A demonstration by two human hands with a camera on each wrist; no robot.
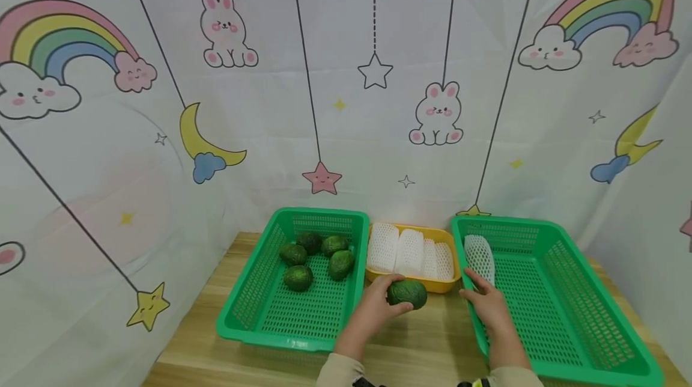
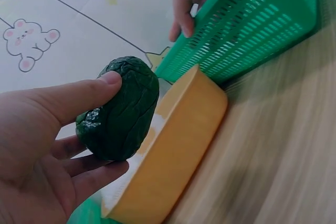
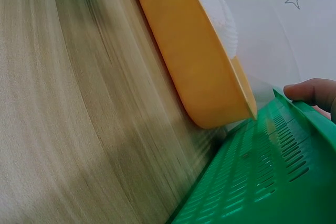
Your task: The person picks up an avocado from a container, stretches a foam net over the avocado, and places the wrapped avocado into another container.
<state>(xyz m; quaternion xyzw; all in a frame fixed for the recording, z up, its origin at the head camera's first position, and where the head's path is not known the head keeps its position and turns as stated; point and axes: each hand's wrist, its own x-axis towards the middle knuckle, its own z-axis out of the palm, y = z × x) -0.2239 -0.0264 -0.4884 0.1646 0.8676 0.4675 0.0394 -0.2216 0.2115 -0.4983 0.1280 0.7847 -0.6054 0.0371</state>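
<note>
My left hand (image 1: 381,303) grips a dark green avocado (image 1: 408,294) between thumb and fingers, above the table in front of the yellow basket. In the left wrist view the avocado (image 2: 123,111) shows wrinkled, glossy skin. My right hand (image 1: 489,306) is over the left rim of the right green basket (image 1: 540,309), its thumb and a finger apart. Just beyond its fingertips a white foam net sleeve (image 1: 479,258) lies inside that basket; its contents are hard to make out. Only the right thumb (image 3: 302,90) and a bit of the hand show in the right wrist view.
Several avocados (image 1: 298,277) lie in the left green basket (image 1: 294,342). Between the green baskets, a yellow basket (image 1: 440,285) holds several white foam net sleeves (image 1: 409,252). All stand on a wood-grain table (image 1: 421,351), with a printed cloth (image 1: 373,128) behind.
</note>
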